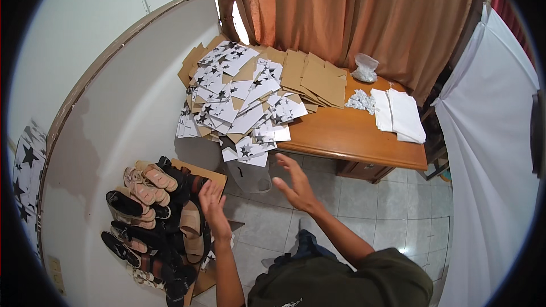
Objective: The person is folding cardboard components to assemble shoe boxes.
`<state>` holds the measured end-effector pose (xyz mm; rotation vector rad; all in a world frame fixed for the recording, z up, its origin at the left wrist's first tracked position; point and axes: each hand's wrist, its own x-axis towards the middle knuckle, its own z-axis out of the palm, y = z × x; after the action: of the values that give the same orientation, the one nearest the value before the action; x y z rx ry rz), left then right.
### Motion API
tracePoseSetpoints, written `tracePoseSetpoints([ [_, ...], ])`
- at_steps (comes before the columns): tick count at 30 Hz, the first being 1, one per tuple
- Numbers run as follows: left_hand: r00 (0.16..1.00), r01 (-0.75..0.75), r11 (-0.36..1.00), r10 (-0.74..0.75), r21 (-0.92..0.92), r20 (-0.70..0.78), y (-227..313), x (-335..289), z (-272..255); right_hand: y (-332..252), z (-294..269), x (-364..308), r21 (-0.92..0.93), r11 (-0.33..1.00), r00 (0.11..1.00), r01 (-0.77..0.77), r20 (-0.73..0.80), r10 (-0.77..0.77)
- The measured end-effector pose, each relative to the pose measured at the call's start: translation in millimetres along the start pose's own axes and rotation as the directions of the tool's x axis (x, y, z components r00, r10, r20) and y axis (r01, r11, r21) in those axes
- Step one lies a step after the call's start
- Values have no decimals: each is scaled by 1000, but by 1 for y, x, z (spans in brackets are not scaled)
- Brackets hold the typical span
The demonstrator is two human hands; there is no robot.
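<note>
My left hand (214, 210) is raised with its fingers stretched out, over the right side of a pile of shoes and sandals (153, 210); nothing is in it. Beige slide sandals (191, 219) lie just left of and below it. To the right, my right hand (296, 183) hangs in the air, thumb apart from the fingers, and it holds nothing. Beyond both hands, a heap of white cards or folded boxes with black stars (219, 112) covers the left part of a wooden desk (341, 133).
Flat brown cardboard pieces (324, 82) lie stacked at the desk's back. White sheets (401, 115), small crumpled pieces (360, 100) and a clear plastic bag (365, 68) sit further right. A translucent bin (250, 177) stands below the desk edge. White cloth (489, 136) hangs at right.
</note>
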<state>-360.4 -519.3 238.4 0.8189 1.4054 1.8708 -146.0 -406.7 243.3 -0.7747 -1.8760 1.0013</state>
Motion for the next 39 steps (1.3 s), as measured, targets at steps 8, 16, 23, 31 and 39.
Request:
tracePoseSetpoints([
  [8,977,30,999,-34,24,209,-36,24,134,62,-110,-15,99,983,935,-152,-308,176],
  [16,988,46,998,-52,48,144,-74,51,229,132,-172,31,185,963,941,-198,-241,239],
  [23,997,72,996,-72,52,-13,-87,72,234,169,-172,83,216,952,964,-216,-107,243],
  [31,982,125,992,-129,-37,-139,-127,136,207,211,-127,157,207,955,976,-213,6,217],
  [39,976,126,992,-123,3,-179,-134,261,164,244,-66,279,217,951,976,-218,41,214],
])
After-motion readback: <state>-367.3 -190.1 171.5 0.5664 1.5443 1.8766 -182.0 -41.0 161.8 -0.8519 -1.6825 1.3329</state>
